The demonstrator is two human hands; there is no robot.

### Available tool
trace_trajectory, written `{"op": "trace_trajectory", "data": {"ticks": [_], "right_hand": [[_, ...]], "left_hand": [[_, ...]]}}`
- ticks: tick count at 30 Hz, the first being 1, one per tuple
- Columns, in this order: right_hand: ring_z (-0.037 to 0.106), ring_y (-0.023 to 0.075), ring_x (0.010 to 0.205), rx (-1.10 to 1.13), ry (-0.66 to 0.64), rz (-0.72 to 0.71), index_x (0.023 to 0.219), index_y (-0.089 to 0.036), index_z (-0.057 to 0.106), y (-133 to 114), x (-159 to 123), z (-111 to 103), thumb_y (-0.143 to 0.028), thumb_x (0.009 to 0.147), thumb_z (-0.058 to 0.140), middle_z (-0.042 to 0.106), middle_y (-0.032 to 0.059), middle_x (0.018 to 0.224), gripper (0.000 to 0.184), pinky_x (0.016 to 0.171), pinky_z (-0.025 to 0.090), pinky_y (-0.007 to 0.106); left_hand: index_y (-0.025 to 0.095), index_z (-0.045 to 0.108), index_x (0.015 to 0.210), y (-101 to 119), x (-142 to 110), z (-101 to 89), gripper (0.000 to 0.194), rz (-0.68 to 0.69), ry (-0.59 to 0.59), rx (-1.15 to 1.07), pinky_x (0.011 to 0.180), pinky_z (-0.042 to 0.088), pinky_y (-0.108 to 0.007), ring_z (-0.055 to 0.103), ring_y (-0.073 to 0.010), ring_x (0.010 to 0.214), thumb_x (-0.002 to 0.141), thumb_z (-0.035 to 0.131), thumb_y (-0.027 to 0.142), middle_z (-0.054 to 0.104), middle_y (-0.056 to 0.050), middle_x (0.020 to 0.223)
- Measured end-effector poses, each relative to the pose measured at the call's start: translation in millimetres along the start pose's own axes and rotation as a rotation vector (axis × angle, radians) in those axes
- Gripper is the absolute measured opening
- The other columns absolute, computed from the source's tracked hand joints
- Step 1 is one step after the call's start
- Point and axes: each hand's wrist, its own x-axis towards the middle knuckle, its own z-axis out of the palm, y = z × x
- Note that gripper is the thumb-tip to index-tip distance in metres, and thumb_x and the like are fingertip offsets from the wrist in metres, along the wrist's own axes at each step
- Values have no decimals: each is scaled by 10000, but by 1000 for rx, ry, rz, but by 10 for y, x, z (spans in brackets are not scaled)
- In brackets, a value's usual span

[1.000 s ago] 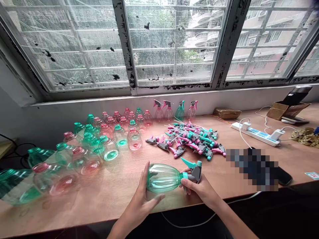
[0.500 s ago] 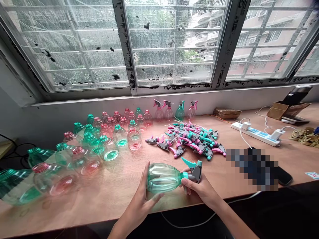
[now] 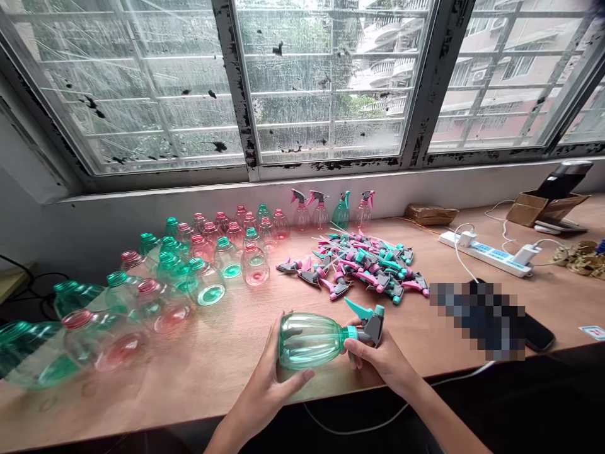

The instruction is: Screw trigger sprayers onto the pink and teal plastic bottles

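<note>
A clear green spray bottle (image 3: 309, 340) lies sideways between my hands over the front of the table, its base to the left. My left hand (image 3: 269, 372) cups the base, thumb below and fingers behind it. At the neck, my right hand (image 3: 373, 359) grips the turquoise collar with thumb and fingers. The grey spray head (image 3: 373, 326) with its turquoise trigger sits on the neck and points up and right. Behind the bottle is a heap of pink, turquoise and grey spray heads (image 3: 363, 265). My right fingers are partly hidden behind the collar.
Many open green and pink bottles (image 3: 208, 284) stand on the left of the wooden table (image 3: 212, 372). Several bottles with spray heads (image 3: 320, 214) line the wall. On the right are a power strip (image 3: 486, 254), a phone (image 3: 539, 331), a blurred patch and a cardboard box (image 3: 524, 211).
My hands stay in the same grip on the spray bottle. The bottle and its trigger have barely shifted; everything else on the table is where it was.
</note>
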Motion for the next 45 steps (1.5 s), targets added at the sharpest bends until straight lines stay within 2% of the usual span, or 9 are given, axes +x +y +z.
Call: {"op": "trace_trajectory", "data": {"ticks": [6, 12, 17, 22, 28, 34, 36, 41, 45], "right_hand": [[562, 121, 484, 9, 3, -10, 955, -193, 640, 4, 3, -9, -555, 766, 864, 672, -44, 578, 465, 513, 461, 250], [585, 138, 488, 32, 9, -19, 968, -204, 621, -8, -4, 2, -550, 773, 859, 713, -21, 624, 463, 514, 473, 267], [601, 146, 489, 56, -4, -25, 953, -205, 622, -3, -16, -3, -523, 795, 851, 720, -17, 614, 423, 514, 479, 276], [591, 146, 477, 69, -19, -37, 909, -200, 617, -7, -7, -9, -522, 783, 860, 750, 9, 628, 422, 500, 488, 286], [592, 132, 497, 38, -27, -37, 940, -203, 631, 11, -10, -22, -486, 788, 871, 751, -1, 645, 401, 519, 493, 268], [590, 135, 484, 63, -22, -26, 946, -205, 625, 51, -6, -35, -480, 783, 877, 761, 2, 653, 407, 512, 502, 272], [593, 137, 475, 81, -18, -33, 934, -207, 620, 53, 1, -30, -481, 786, 874, 760, 0, 645, 403, 501, 497, 270], [608, 138, 482, 63, -28, -31, 934, -206, 624, 45, 4, -24, -483, 787, 875, 759, -2, 644, 402, 497, 485, 260], [589, 134, 476, 45, -36, -8, 959, -204, 636, 27, 0, -22, -473, 751, 902, 762, -4, 650, 433, 505, 498, 272]], "left_hand": [[389, 109, 1639, -23, 1, 2, 945, 27, 20, 37, 1297, 161, -527, 209, -341, 1583, 932, 735, 358, 213, -66, 1723], [392, 48, 1645, -20, -4, 12, 974, 8, 33, 11, 1282, 222, -514, 384, -345, 1513, 940, 719, 372, 272, -77, 1701], [395, 38, 1645, -34, -8, 16, 981, -12, 42, 13, 1271, 256, -503, 395, -341, 1506, 937, 717, 380, 268, -76, 1701], [417, 33, 1641, -77, 4, 1, 969, -12, 48, 18, 1239, 308, -530, 544, -326, 1385, 943, 706, 401, 405, -96, 1619], [398, -6, 1644, -2, -13, 0, 1110, -18, 25, 37, 1290, 166, -532, 223, -363, 1577, 876, 793, 433, 177, -81, 1737], [353, 146, 1643, 42, -6, 15, 967, 9, 36, 86, 1296, 189, -490, 215, -357, 1580, 903, 765, 421, 197, -78, 1731], [375, 108, 1644, 15, 2, 22, 991, 17, 44, 110, 1296, 180, -504, 201, -357, 1585, 904, 767, 401, 190, -71, 1732], [407, -15, 1639, -52, 9, 27, 1000, 4, 48, 76, 1279, 201, -558, 337, -355, 1536, 949, 708, 387, 250, -96, 1708], [366, 7, 1651, 3, 2, 11, 1113, 12, 39, 125, 1301, 120, -543, 134, -359, 1600, 871, 800, 391, 167, -90, 1740]]}}
